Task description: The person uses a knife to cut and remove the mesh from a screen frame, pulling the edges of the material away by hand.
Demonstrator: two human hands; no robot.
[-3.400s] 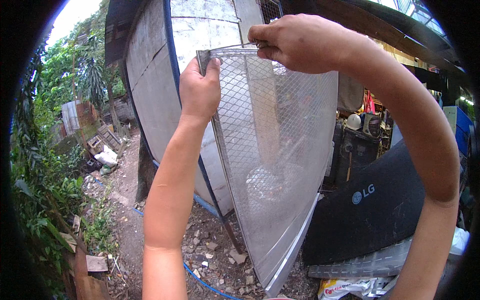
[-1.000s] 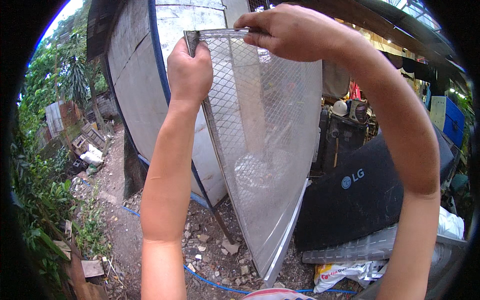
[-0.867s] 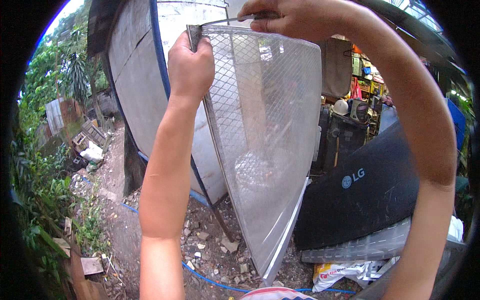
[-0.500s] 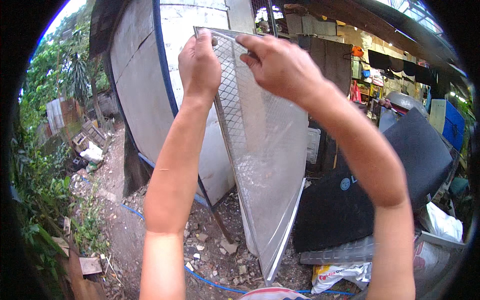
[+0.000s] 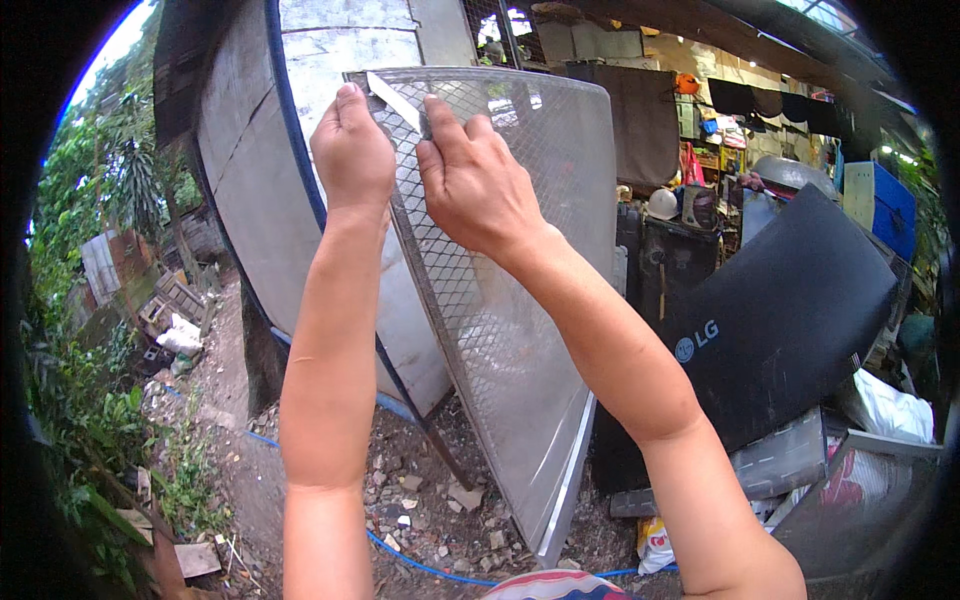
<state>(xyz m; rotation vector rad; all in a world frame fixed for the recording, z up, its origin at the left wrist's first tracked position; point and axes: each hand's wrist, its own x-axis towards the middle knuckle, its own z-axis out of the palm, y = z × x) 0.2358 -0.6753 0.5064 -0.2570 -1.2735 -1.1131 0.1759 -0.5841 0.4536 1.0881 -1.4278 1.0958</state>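
Note:
Upright in front of me stands a large see-through grey panel (image 5: 500,400) with a diamond mesh pattern and a thin edge frame; it narrows toward the ground. My left hand (image 5: 355,160) is closed on its upper left corner. What looks like a knife (image 5: 395,100) is gripped in my right hand (image 5: 480,180), its pale blade slanting up and left to the frame beside that corner. The fingers cover most of the handle. I cannot tell whether the blade cuts into the frame or only touches it.
A pale wall (image 5: 250,160) with a dark blue edge rises behind. At right lean a black television back cover (image 5: 770,310) and a white sack (image 5: 885,405). A blue hose (image 5: 430,572) crosses the stony ground (image 5: 420,490). Plants (image 5: 110,430) line the left side.
My right hand has come down and left, and the blade now shows plainly. My left hand and the panel's top corner have shifted left, and more of the panel's face is visible.

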